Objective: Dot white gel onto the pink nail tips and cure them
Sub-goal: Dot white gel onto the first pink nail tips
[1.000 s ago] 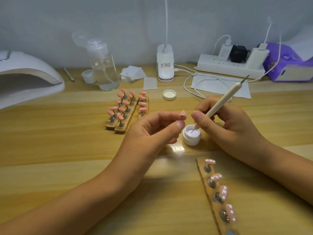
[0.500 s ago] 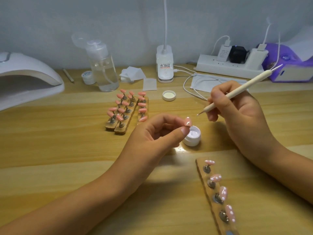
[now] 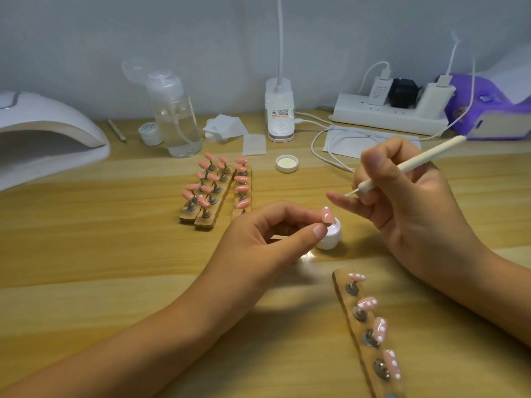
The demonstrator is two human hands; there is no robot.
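On a pale wooden table (image 3: 86,254), a small round white gel jar (image 3: 330,239) sits at centre. Behind it to the left stand three wooden strips of pink nail tips (image 3: 216,188); before it to the right lies a fourth wooden strip of dotted tips (image 3: 349,304). A white domed curing lamp (image 3: 51,133) sits far left.

Soft, bright light falls from above. The table (image 3: 86,254) carries faint shadows under the forearms (image 3: 129,340) and a glare spot at centre. The pink nail tip (image 3: 326,217) gleams. The right hand (image 3: 408,208) and dotting pen (image 3: 425,157) blur slightly; frame edges bow.
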